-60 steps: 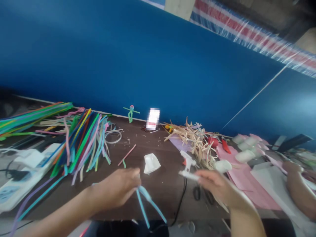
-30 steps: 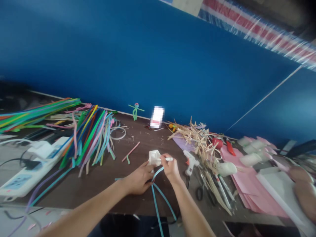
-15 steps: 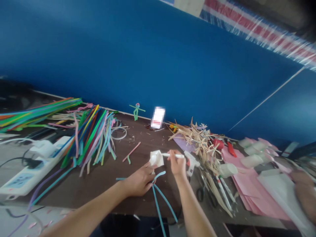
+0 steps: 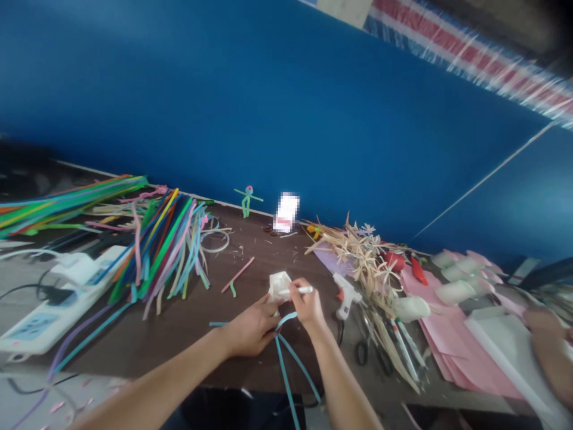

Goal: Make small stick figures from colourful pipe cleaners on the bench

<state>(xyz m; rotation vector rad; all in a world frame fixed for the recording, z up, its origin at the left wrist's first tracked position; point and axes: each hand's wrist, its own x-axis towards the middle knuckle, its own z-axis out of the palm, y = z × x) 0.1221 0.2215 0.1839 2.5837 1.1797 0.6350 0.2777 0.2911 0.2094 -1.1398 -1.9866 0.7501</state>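
My left hand (image 4: 252, 327) is closed around the lower side of a small white faceted piece (image 4: 279, 284), which looks hollow. Light-blue pipe cleaners (image 4: 286, 382) run out from under those fingers toward the table's front edge, and where they attach is hidden. A slim white pen-like stick (image 4: 305, 289) is pinched in my right hand (image 4: 308, 306), its rear end pointing right. The front end of the stick meets the white piece, but its tip is too blurred to make out.
Bundles of coloured pipe cleaners (image 4: 165, 251) and a power strip (image 4: 58, 310) lie left. A green pipe-cleaner figure (image 4: 246, 202) and a pixelated phone-like object (image 4: 286, 213) stand behind. Rightward are a glue gun (image 4: 346, 295), scissors (image 4: 363, 349), straw flowers (image 4: 358, 251) and pink sheets (image 4: 456, 334).
My right hand has moved left and slightly down, bringing the white stick closer against the faceted piece. My left hand keeps its hold and has hardly shifted.
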